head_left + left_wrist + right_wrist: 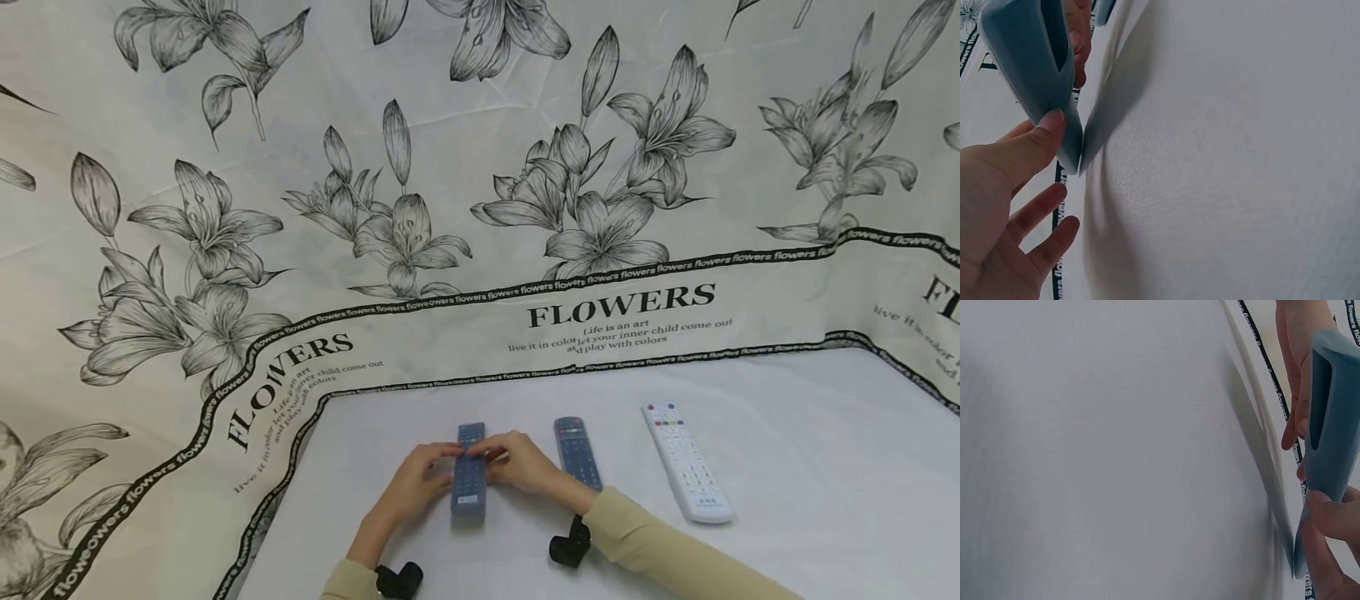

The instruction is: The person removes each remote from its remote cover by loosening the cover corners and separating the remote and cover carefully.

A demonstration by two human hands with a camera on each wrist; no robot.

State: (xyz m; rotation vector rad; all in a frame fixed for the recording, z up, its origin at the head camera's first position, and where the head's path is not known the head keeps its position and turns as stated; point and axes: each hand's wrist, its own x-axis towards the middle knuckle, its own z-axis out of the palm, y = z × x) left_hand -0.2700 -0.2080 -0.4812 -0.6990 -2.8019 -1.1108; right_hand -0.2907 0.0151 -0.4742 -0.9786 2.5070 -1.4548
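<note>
Both hands are at a slim blue remote control (pixel 469 477), left of the middle of the table. The left hand (pixel 417 483) pinches its left edge; in the left wrist view the thumb lies on the blue side and the other fingers spread away. From the opposite side, the right hand (pixel 520 463) holds the remote with thumb and fingers at its edge. In the right wrist view the blue casing (pixel 1338 437) tilts, its far end close over the white cloth, with a long slot-like recess on its underside. Dark keys and a pale label show on its face in the head view.
Right of the hands lies a second blue remote (pixel 576 450), partly behind the right wrist. A larger white remote (pixel 688 467) lies farther right. White cloth (pixel 810 467) covers the table; a flower-printed curtain (pixel 450 350) rises behind it. Black wrist cameras (pixel 570 543) hang under the forearms.
</note>
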